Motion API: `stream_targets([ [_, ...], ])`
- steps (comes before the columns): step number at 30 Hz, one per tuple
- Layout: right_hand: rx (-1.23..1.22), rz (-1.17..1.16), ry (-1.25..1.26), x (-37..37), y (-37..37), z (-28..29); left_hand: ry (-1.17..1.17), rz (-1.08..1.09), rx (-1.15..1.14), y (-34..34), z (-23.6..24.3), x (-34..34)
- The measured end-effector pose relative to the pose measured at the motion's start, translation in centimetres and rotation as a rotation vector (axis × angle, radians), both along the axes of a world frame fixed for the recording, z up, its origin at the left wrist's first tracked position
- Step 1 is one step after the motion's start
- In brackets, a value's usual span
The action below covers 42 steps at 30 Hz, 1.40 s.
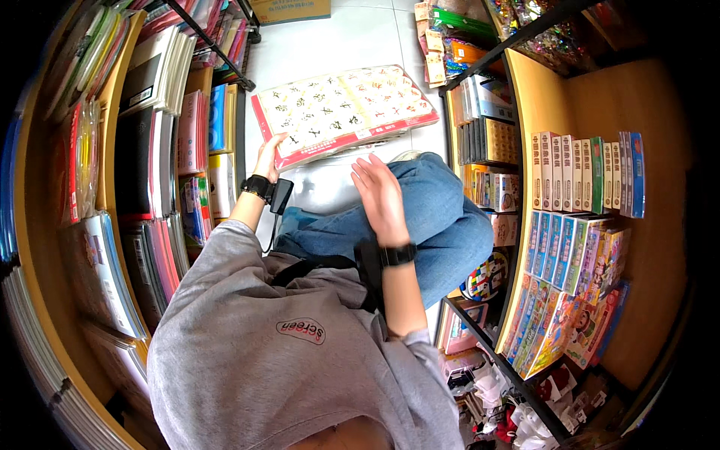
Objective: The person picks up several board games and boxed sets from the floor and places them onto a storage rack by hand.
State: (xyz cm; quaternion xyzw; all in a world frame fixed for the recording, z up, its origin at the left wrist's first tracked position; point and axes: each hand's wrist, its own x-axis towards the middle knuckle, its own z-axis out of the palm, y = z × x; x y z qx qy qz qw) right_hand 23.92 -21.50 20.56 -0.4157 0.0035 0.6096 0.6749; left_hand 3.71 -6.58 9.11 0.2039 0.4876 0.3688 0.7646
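Observation:
My left hand [266, 157] grips the lower left corner of a large flat, shrink-wrapped box [349, 101] with a red border and rows of black and red characters on a pale top. The box is held tilted over the white floor, above my bent legs [439, 214] in blue jeans. My right hand [379, 195] is open, its fingers extended and close together, below the box's lower edge and holding nothing. Both wrists carry black straps, the left one with a small black device and cable.
Wooden shelves [120, 37] packed with notebooks and folders line my left. On my right, shelves hold upright boxed sets [566, 172], colourful game boxes [562, 300], stationery packs and hanging small items [510, 412]. A cardboard box [289, 9] lies on the floor [315, 45] ahead.

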Motion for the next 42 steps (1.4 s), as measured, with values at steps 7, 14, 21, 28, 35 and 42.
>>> stream_targets([
  [7,-0.260,-0.052,-0.164,-1.9,7.0,-9.0,-0.082,0.043,-0.044,-1.9,0.5,1.0],
  [14,-0.288,-0.064,-0.001,-1.2,8.5,-10.4,0.039,0.017,0.058,-3.2,2.9,2.1],
  [21,-0.122,-0.124,0.058,-3.1,9.1,-9.2,0.047,0.040,0.221,-3.1,5.7,1.1],
  [28,0.215,-0.097,0.146,-3.5,8.5,-5.9,0.123,0.087,0.429,-3.4,8.6,-0.6],
  [35,0.378,-0.094,0.086,-2.4,6.6,-4.2,0.014,0.053,0.432,-4.4,9.9,-0.2],
  [42,0.428,-0.133,0.079,-1.1,5.3,-3.7,-0.024,0.027,0.480,-4.9,9.2,0.9],
])
